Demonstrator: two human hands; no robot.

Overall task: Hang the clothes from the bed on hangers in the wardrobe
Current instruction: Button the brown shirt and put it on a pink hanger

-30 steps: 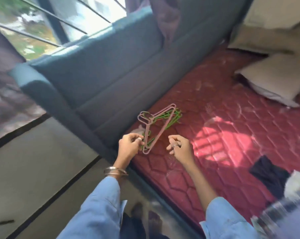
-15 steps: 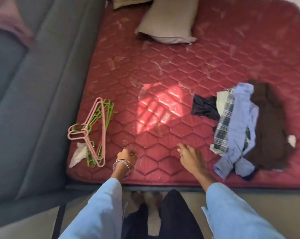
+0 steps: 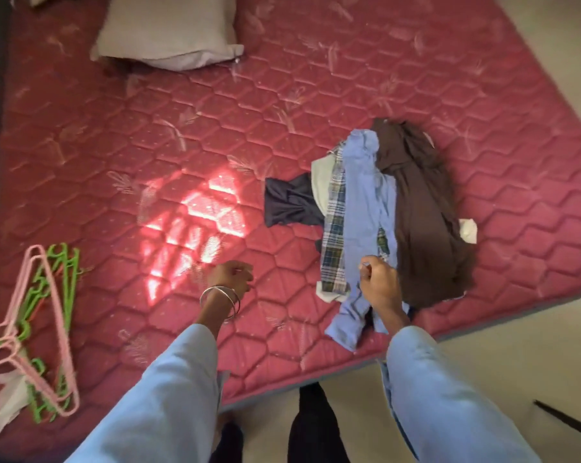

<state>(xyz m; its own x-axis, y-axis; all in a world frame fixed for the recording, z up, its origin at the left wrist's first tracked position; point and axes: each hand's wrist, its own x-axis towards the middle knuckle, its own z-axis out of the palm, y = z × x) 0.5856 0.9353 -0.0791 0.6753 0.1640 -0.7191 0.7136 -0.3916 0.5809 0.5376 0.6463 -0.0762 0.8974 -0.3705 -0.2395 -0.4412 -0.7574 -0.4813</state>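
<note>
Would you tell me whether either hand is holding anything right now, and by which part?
Nothing is clearly held: the left hand is empty, and the right hand, curled above the light blue shirt, shows no definite grip.

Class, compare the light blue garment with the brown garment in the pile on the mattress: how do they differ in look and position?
The blue garment is pale and bunched into a narrow strip; the brown garment is dark and spreads wider. The blue garment lies left of the brown garment, overlapping its edge. The right hand is over the blue garment's lower part, while the brown garment is untouched. Both lie crumpled lengthwise on the mattress.
</note>
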